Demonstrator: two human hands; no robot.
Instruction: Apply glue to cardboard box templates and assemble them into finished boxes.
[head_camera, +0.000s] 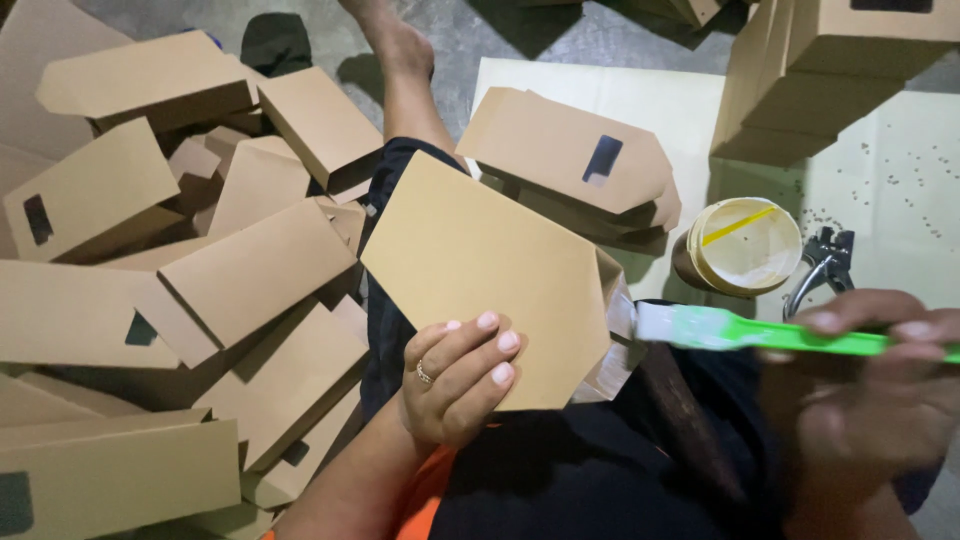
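- Left hand (460, 375) grips a folded brown paper bag (480, 270); loose bags (250, 270) cover the grey concrete floor (480, 30) to its left.
- Right hand (860, 370) is closed around a green brush (740, 330); a glue tub (745, 245) sits on a pale sheet (900, 170) just beyond.

A flat tan cardboard piece (485, 275) with a pointed, house-like outline is sitting tilted at the centre of the frame, its plain face turned up and its lower edge being pinched between fingers. A brush (740, 330) with a bright green handle is lying level at centre right, its pale, paste-laden bristles touching the cardboard's folded right flap.
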